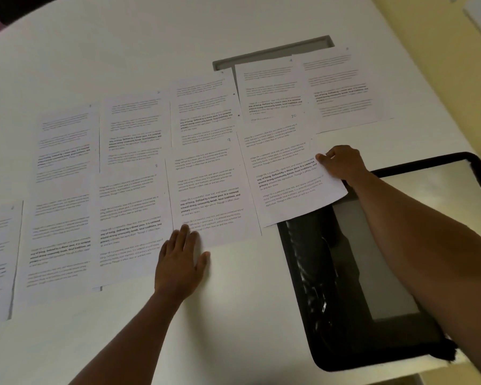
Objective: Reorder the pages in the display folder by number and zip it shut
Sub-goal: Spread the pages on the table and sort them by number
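Evidently the right hand (342, 163) has its grip pinched on the edge of the page marked 10 (292, 173), probably to lay it as the last of the numbered rows. Beside it, the left hand (179, 257) presses flat, fingers straight, on the corner of the neighbouring page (208, 190), likely so it cannot slide. Under the right forearm, the black display folder (372, 273) lies open on the white counter (233, 329), emptied, its zip undone.
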Motion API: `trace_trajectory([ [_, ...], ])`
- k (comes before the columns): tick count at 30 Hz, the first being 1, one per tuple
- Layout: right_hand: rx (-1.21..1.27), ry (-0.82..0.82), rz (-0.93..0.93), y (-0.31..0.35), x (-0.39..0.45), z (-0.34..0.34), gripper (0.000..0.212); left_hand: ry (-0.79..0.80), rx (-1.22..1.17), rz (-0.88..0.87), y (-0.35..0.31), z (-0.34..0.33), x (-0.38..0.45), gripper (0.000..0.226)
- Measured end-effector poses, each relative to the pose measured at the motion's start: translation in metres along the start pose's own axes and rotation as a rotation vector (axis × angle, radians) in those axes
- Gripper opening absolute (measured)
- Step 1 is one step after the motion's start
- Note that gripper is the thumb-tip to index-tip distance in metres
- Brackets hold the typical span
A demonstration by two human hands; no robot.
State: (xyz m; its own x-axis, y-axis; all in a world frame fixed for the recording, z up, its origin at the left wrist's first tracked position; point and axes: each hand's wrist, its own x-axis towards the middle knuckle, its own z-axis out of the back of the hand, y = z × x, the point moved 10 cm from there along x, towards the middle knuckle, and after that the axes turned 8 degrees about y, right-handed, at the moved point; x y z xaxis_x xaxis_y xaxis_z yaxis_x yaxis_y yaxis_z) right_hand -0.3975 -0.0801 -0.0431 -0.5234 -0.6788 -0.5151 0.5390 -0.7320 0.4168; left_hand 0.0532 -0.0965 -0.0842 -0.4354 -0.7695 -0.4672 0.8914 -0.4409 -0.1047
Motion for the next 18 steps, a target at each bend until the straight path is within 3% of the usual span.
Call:
trace_trajectory([
  [4, -0.084, -0.176, -0.037, -0.008, -0.012, 0.009, 0.053, -0.01, -0.029, 0.007, 0.0, 0.001, 0.002, 0.078],
  [9, -0.021, -0.409, 0.127, -0.008, -0.055, 0.014, 0.049, -0.028, -0.052, 0.014, -0.008, 0.0, -0.008, 0.081],
  [18, -0.065, -0.333, 0.303, -0.001, -0.145, -0.063, 0.049, -0.021, -0.017, -0.052, -0.029, 0.003, -0.042, 0.082],
])
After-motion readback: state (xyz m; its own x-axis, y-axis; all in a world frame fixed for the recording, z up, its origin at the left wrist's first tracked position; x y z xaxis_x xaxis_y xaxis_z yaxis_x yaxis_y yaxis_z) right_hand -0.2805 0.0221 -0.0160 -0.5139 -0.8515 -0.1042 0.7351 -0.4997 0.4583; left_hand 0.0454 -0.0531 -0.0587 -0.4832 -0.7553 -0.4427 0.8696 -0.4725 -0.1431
